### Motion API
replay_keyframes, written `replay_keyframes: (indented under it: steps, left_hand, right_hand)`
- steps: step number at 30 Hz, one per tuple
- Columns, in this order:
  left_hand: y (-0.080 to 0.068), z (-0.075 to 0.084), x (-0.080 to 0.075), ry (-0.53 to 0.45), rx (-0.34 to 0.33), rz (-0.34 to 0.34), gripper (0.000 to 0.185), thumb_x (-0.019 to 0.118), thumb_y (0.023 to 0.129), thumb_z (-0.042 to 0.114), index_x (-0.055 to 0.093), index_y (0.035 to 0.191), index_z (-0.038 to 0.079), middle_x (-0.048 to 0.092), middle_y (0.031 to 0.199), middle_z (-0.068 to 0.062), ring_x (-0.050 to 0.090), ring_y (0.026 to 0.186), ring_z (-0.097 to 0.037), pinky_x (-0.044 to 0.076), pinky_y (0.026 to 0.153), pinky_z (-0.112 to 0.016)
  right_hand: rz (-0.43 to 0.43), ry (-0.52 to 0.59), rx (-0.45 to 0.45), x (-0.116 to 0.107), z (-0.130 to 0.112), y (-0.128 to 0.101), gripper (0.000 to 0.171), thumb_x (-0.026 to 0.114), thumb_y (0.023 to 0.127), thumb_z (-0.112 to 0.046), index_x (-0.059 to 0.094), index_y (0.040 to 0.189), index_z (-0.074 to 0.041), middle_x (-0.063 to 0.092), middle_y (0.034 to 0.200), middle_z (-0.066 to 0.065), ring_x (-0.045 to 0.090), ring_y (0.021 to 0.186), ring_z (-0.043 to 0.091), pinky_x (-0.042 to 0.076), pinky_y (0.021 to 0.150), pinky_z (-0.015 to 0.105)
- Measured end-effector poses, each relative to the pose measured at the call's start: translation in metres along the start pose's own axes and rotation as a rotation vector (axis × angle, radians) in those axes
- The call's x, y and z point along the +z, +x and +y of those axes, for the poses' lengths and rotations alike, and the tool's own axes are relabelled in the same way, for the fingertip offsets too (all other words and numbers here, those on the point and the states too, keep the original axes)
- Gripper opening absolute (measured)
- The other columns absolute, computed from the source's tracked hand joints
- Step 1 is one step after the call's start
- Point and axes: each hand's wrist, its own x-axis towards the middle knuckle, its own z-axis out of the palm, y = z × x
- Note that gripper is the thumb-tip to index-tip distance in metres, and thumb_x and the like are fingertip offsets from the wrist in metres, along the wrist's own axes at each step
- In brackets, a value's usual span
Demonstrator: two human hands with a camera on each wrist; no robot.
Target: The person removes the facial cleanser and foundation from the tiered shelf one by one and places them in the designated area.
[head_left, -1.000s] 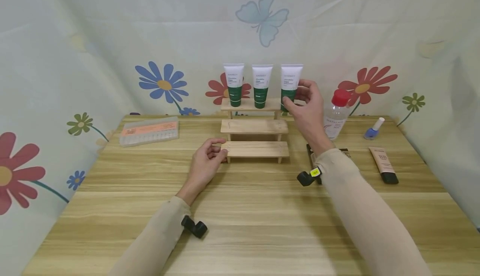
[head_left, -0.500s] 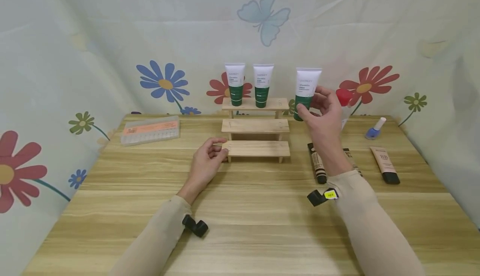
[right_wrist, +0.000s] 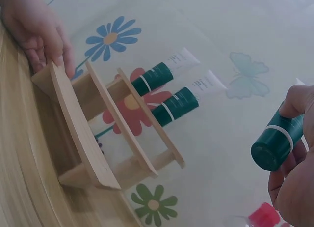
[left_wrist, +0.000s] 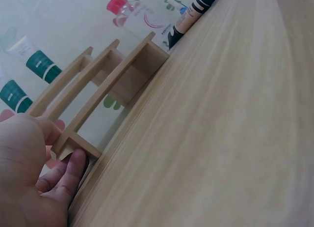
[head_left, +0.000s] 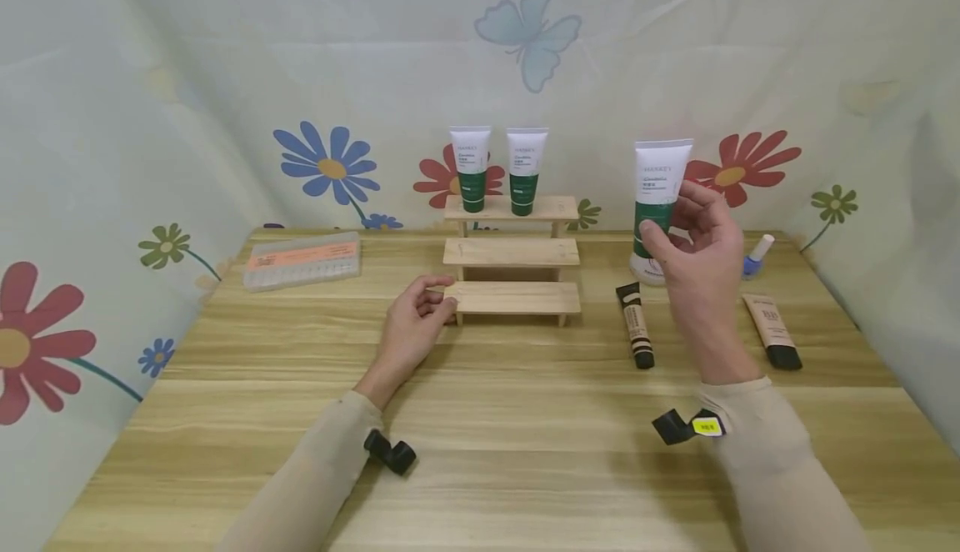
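Right hand (head_left: pixel 697 248) pinching a white-and-green tube (head_left: pixel 658 193) between curled fingers and thumb, holding it upright in the air, cap end down, well to the right of the wooden step rack (head_left: pixel 512 253) and above the right part of the table (head_left: pixel 480 419). In the right wrist view, the same tube (right_wrist: pixel 279 143) showing its dark green cap end, gripped by fingertips (right_wrist: pixel 294 101) curling over the top. Left hand (head_left: pixel 414 323) resting on the tabletop at the left end of the rack's lowest step, fingers curled round that end, thumb on top of the board; in the left wrist view, fingers (left_wrist: pixel 64 175) tucking under the step's end and touching it. Two matching tubes (head_left: pixel 469 168) (head_left: pixel 525 170) standing side by side, caps down, on the left and middle of the top step, the right part of that step lying bare. Behind the held tube and the right hand, a clear bottle (head_left: pixel 647 268) mostly hidden, only its base showing in the head view; its red cap (left_wrist: pixel 117 2) showing in the left wrist view. A black-and-tan tube (head_left: pixel 636 324) lying flat on the table just right of the rack, a beige tube with a black cap (head_left: pixel 771 331) lying farther right, and a small blue nail polish bottle (head_left: pixel 754 258) standing near the back edge. A clear flat box with an orange label (head_left: pixel 302 260) lying at the far left of the table.
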Motion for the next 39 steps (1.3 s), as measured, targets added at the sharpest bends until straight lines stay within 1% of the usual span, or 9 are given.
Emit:
replay_keyframes:
  steps: [6,10,13,21,24,28,32,36,39]
  left_hand:
    - [0.001,0.001,0.0,0.0,0.0,0.002,0.03,0.075,0.108,0.019,0.074,0.138,0.021,0.077,0.112,-0.012,0.076,0.099,-0.025,0.061,0.08,-0.023]
    - [0.002,-0.001,0.0,-0.005,-0.006,0.001,0.03,0.075,0.109,0.02,0.074,0.139,0.021,0.076,0.112,-0.013,0.075,0.099,-0.026,0.061,0.08,-0.023]
    - [0.002,-0.002,0.001,-0.009,-0.005,0.0,0.03,0.075,0.109,0.021,0.074,0.139,0.021,0.076,0.112,-0.013,0.075,0.1,-0.026,0.061,0.08,-0.023]
    - [0.002,-0.003,0.001,-0.009,-0.007,0.005,0.031,0.075,0.108,0.019,0.073,0.139,0.017,0.073,0.113,-0.013,0.075,0.1,-0.026,0.061,0.081,-0.023]
    - [0.001,-0.001,0.001,-0.009,-0.003,0.004,0.032,0.075,0.108,0.019,0.073,0.139,0.016,0.073,0.113,-0.013,0.074,0.1,-0.026,0.061,0.081,-0.023]
    - [0.001,-0.002,0.001,-0.012,0.0,-0.003,0.031,0.075,0.108,0.019,0.074,0.139,0.017,0.073,0.113,-0.013,0.074,0.1,-0.026,0.061,0.081,-0.022]
    - [0.001,-0.003,0.001,-0.016,0.004,0.001,0.031,0.075,0.109,0.02,0.074,0.139,0.017,0.073,0.114,-0.014,0.074,0.101,-0.027,0.06,0.08,-0.021]
    - [0.001,-0.002,0.001,-0.015,0.0,0.001,0.032,0.075,0.109,0.021,0.073,0.14,0.017,0.073,0.114,-0.014,0.074,0.101,-0.028,0.059,0.079,-0.021]
    - [0.001,-0.002,0.001,-0.012,-0.003,-0.004,0.033,0.075,0.109,0.023,0.073,0.141,0.017,0.073,0.115,-0.014,0.074,0.101,-0.028,0.059,0.08,-0.021]
  right_hand:
    - [0.031,-0.023,-0.007,-0.025,-0.011,-0.002,0.05,0.079,0.099,0.004,0.069,0.145,-0.011,0.066,0.13,0.006,0.06,0.115,0.024,0.054,0.095,0.022]
    - [0.072,0.026,0.006,-0.042,-0.013,-0.005,0.051,0.079,0.098,0.007,0.07,0.145,-0.008,0.065,0.13,0.008,0.058,0.114,0.025,0.055,0.094,0.02]
    - [0.106,0.038,0.014,-0.055,-0.015,-0.007,0.051,0.079,0.097,0.007,0.07,0.145,-0.008,0.065,0.13,0.009,0.058,0.114,0.025,0.055,0.093,0.018]
    - [0.177,-0.066,0.053,-0.094,-0.017,-0.018,0.053,0.081,0.096,0.006,0.07,0.146,-0.008,0.066,0.131,0.006,0.06,0.113,0.021,0.056,0.091,0.013]
    - [0.218,-0.108,0.094,-0.11,-0.013,-0.026,0.054,0.08,0.097,0.007,0.07,0.147,-0.009,0.066,0.129,0.004,0.06,0.112,0.018,0.054,0.09,0.011]
    - [0.297,-0.131,0.183,-0.132,-0.003,-0.044,0.053,0.078,0.096,0.01,0.07,0.145,-0.009,0.066,0.124,0.001,0.06,0.109,0.015,0.052,0.085,0.009]
    - [0.334,-0.202,0.25,-0.15,0.007,-0.062,0.053,0.075,0.096,0.013,0.07,0.143,-0.01,0.065,0.12,-0.002,0.059,0.106,0.012,0.05,0.081,0.008]
    - [0.35,-0.347,0.351,-0.167,0.013,-0.077,0.053,0.076,0.098,0.009,0.07,0.145,-0.016,0.064,0.117,-0.008,0.059,0.104,0.007,0.049,0.08,0.005]
    - [0.327,-0.473,0.408,-0.18,0.018,-0.089,0.054,0.077,0.1,0.004,0.068,0.148,-0.019,0.063,0.116,-0.013,0.059,0.103,0.004,0.049,0.08,0.003]
